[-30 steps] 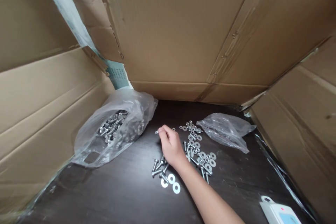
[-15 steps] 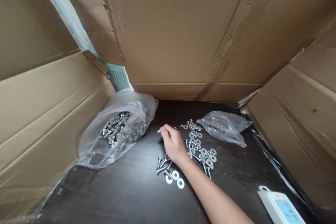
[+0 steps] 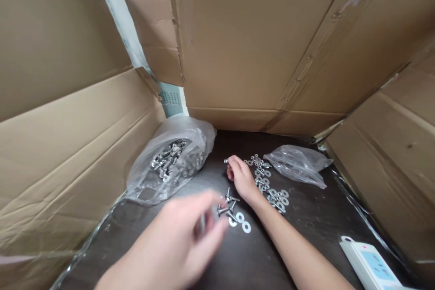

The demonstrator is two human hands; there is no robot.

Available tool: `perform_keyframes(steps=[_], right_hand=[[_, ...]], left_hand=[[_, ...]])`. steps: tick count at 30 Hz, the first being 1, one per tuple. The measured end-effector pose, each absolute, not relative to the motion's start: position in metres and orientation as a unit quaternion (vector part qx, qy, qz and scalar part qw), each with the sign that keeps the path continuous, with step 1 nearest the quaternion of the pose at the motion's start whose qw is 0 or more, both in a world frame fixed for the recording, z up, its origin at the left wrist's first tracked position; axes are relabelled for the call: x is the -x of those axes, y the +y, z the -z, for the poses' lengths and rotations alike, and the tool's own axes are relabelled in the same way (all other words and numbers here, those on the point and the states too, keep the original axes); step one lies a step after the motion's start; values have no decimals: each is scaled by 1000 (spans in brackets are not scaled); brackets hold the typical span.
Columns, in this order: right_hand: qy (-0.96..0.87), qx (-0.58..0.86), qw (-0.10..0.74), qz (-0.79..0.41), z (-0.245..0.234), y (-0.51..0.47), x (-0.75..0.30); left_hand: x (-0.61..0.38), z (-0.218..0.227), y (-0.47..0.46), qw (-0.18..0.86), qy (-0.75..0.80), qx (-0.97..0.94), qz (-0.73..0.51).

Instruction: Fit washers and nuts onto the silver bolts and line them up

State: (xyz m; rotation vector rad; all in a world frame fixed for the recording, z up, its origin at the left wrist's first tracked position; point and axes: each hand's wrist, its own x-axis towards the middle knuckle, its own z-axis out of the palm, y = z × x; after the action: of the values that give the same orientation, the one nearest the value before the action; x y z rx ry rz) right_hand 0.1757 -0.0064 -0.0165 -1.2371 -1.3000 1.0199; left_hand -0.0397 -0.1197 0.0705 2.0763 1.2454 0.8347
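Observation:
My left hand (image 3: 180,235) is large and blurred at the lower middle. Its thumb and forefinger are apart, with their tips at a small pile of bolts (image 3: 233,199); its other fingers are partly hidden. Several flat washers (image 3: 246,227) lie just right of these fingertips. Farther back, my right hand (image 3: 242,179) is closed in a pinch. At its thumb and fingertip shows a small shiny metal fastener (image 3: 226,161), too small to tell whether nut or bolt. Beside that hand lie mixed bolts, nuts and washers (image 3: 283,201), partly covered by the wrist and forearm.
A clear plastic bag (image 3: 200,129) with many bolts lies open at the back left. Another clear bag (image 3: 302,163) lies at the back right. A white power strip (image 3: 370,263) is at the lower right. Cardboard walls (image 3: 244,54) enclose the dark tabletop (image 3: 112,253).
My left hand has come into view from the lower left, up to the bolt pile. My right hand has shifted slightly right, still pinching the small fastener. The camera view has turned a little left.

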Motion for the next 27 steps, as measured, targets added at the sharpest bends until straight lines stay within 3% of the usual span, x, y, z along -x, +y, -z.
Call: perform_keyframes(steps=[6,12,27], right_hand=[[-542,502,526,-421,16,-5,-178],[-564,494,489,-446,14,-7,-178],[-600,498,463,-421,5,-10,-179]], left_hand=[[-22,-49,2,301,401,-806,-315],[-17,-12,2,343,351,-790,-368],[-16,2,8,354,369,-754,-412]])
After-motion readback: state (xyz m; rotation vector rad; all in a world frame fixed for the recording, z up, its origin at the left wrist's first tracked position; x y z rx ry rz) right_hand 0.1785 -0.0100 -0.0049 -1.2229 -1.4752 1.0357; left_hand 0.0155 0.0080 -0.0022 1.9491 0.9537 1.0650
